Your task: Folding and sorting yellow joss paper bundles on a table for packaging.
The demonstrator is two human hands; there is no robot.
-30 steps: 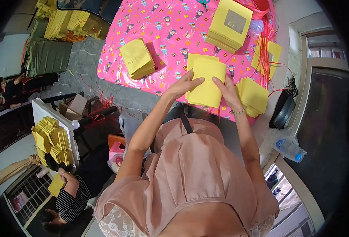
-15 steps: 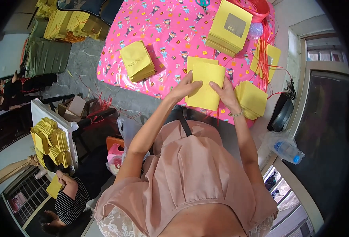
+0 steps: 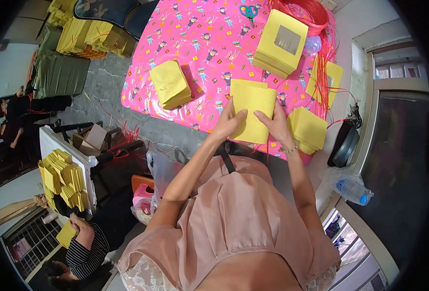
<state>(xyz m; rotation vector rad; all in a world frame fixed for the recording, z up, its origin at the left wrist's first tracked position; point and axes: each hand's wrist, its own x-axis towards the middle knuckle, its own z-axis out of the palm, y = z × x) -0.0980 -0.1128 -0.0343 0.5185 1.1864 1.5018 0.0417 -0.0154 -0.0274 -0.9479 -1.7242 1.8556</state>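
Left hand (image 3: 231, 121) and right hand (image 3: 276, 127) are both gripping a yellow card (image 3: 252, 128) over the near edge of the worktop (image 3: 212, 68), so I'd say that one's mid-job. Three stacks (image 3: 169, 86) sit around it; can't tell which are finished.

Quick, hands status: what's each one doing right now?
Left hand: closed, holding the yellow paper by its left side, thumb on top.
Right hand: closed, holding its right side, thumb on top.
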